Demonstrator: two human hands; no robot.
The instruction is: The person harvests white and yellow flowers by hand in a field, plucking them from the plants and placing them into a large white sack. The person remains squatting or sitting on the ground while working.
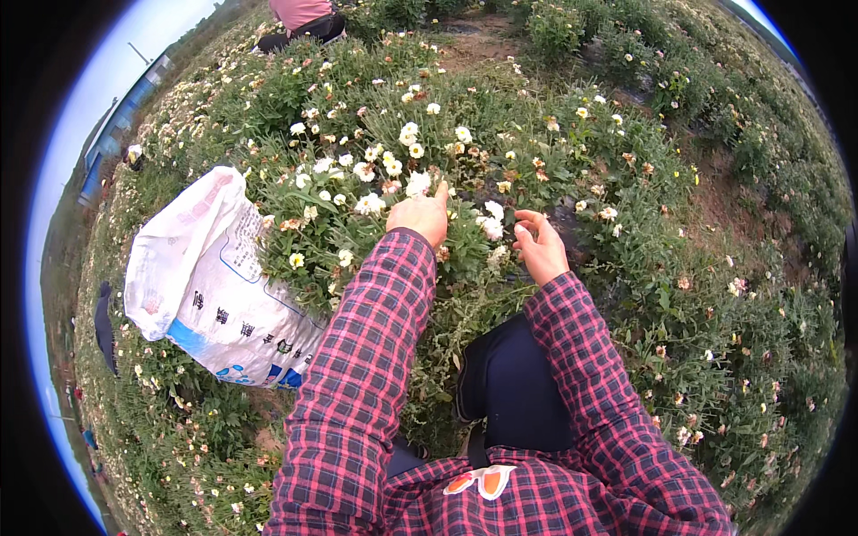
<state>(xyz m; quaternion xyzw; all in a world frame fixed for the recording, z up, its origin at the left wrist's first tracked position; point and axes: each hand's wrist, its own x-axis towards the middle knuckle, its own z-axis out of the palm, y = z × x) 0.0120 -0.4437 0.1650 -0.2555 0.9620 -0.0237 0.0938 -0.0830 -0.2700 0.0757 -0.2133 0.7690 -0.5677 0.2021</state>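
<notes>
My left hand (419,218) reaches into a flowering bush, back of the hand up. One finger points forward, and a white chrysanthemum-like bloom (419,184) shows just beyond the knuckles. The other fingertips are hidden, so whether they grip a stem or bloom is not visible. To the right, my right hand (541,246) is half curled, thumb and fingers apart, with nothing seen between them. It is beside a pair of white blooms (492,226), with a small gap. More white flowers (369,204) and browned, wilted ones (391,186) surround the left hand.
A white woven sack (234,295) bearing printing leans against the bush at left, its mouth folded over. My bent knee (519,382) is below the right hand. Another person (305,20) crouches at the top. Dark plastic sheeting (566,224) shows between plants.
</notes>
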